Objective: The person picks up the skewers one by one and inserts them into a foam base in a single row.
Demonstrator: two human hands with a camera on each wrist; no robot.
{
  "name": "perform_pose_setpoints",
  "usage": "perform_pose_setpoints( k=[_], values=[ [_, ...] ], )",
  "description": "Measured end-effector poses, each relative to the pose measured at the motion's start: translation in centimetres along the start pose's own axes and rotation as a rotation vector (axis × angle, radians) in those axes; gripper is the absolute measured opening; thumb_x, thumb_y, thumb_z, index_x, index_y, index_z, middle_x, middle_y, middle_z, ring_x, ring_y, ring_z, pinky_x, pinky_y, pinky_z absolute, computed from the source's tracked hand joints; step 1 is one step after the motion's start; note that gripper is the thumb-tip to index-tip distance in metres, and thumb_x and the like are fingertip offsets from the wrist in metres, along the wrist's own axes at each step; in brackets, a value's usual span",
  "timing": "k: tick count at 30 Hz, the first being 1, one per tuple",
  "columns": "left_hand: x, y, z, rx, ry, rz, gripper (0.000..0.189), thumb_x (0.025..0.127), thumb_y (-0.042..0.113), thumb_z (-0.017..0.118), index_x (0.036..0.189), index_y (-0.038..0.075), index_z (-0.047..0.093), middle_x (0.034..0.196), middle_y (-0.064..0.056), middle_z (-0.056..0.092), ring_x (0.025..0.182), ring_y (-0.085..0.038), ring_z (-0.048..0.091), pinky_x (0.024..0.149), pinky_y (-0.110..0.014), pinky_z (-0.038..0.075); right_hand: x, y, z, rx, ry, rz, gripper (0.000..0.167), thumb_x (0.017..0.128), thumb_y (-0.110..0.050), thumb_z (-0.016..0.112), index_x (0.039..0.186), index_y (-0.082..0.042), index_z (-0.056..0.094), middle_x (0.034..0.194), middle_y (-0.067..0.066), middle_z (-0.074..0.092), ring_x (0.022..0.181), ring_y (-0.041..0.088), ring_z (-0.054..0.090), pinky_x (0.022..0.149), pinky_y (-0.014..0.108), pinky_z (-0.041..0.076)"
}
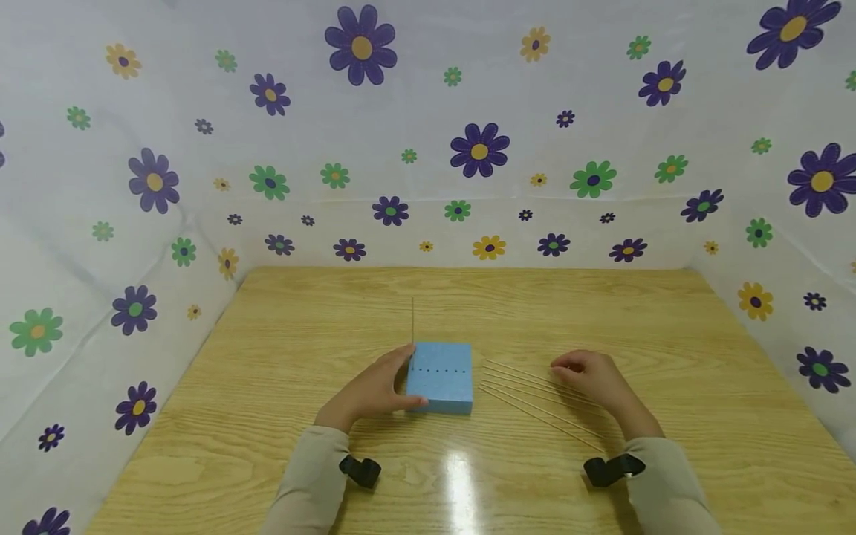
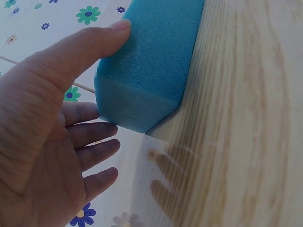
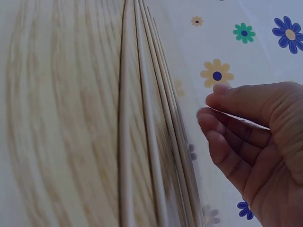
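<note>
A light blue foam block (image 1: 440, 388) lies on the wooden table, with a row of small dark holes across its top. One thin wooden stick (image 1: 412, 321) stands upright at the left end of that row. My left hand (image 1: 370, 388) holds the block by its left side, thumb at the near edge and forefinger at the far corner. To the block's right, several loose thin sticks (image 3: 124, 142) lie fanned out on the table. Just over their right part hovers my right hand (image 3: 255, 137), fingers loosely bent, thumb and forefinger slightly apart with nothing between them.
The wooden table top (image 1: 321, 312) reaches back to a white flower-printed cloth (image 1: 414, 96), which also hangs along both sides. Black straps with small devices (image 1: 361, 471) sit on both wrists. Light glares off the table's near middle.
</note>
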State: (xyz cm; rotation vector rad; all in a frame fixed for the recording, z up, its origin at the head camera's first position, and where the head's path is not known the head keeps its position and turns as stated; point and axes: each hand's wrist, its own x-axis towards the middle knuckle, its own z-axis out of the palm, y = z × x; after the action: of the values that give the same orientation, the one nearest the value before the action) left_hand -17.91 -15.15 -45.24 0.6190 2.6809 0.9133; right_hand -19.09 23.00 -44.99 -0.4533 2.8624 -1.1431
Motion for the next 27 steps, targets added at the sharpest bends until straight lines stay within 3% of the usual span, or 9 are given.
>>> perform_pose_setpoints(
  k=[12,21,27],
  values=[
    [0.0,-0.1,0.0,-0.010,0.002,0.004,0.100,0.079,0.051,0.072,0.151,0.007,0.020,0.155,-0.011,0.023,0.141,-0.030,0.023,0.112,-0.047,0.025,0.6,0.1,0.8,-0.114,-0.055,-0.065,0.005,0.086,-0.010,0.068,0.084,-0.007,0.071,0.081,0.000,0.063,0.072,0.013,0.053,0.064,0.032,0.046],
    [-0.1,0.0,0.1,-0.007,-0.005,0.002,0.100,0.079,0.052,0.072,0.152,0.007,0.020,0.155,-0.011,0.023,0.141,-0.030,0.023,0.112,-0.047,0.025,0.7,0.1,1.1,-0.171,-0.080,-0.088,0.009,0.085,-0.007,0.068,0.077,-0.008,0.065,0.073,-0.003,0.057,0.065,0.010,0.047,0.058,0.027,0.042],
    [0.0,0.0,0.0,0.010,0.001,0.001,0.101,0.078,0.053,0.071,0.152,0.008,0.020,0.155,-0.010,0.023,0.141,-0.029,0.023,0.112,-0.046,0.025,1.0,-0.4,1.1,-0.212,-0.121,-0.079,0.011,0.087,-0.005,0.066,0.076,-0.007,0.064,0.074,-0.001,0.057,0.067,0.012,0.050,0.061,0.031,0.044]
  ],
)
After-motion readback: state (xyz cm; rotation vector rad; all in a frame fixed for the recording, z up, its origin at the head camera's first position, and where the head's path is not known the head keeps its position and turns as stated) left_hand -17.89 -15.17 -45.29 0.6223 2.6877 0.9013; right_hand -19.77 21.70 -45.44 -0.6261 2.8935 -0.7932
